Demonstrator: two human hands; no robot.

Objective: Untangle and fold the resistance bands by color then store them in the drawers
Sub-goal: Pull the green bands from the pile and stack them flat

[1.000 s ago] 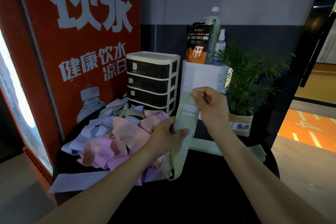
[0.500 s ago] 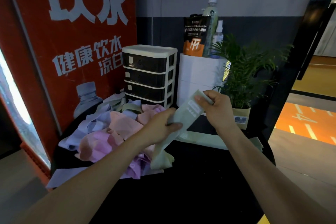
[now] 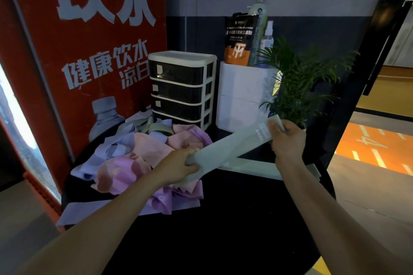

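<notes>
A pale green resistance band (image 3: 232,145) stretches flat between my hands above the black round table (image 3: 223,230). My left hand (image 3: 178,165) grips its lower left end near the pile. My right hand (image 3: 286,138) pinches its upper right end, where a printed label shows. A tangled pile of pink, purple and lilac bands (image 3: 138,163) lies on the table's left side, with more green bands at its back. Another green band (image 3: 268,167) lies flat on the table under my right hand. The small drawer unit (image 3: 181,87), with dark fronts all pushed in, stands behind the pile.
A white box (image 3: 241,96) holding a dark pouch, a bottle and a spray bottle stands right of the drawers. A potted plant (image 3: 299,82) is just behind my right hand. A red sign (image 3: 89,51) rises at the left. The table edge drops to the floor on the right.
The green band hung nearly upright from my right hand; my hands have moved apart and it now lies drawn out at a slant, its lower end off the table.
</notes>
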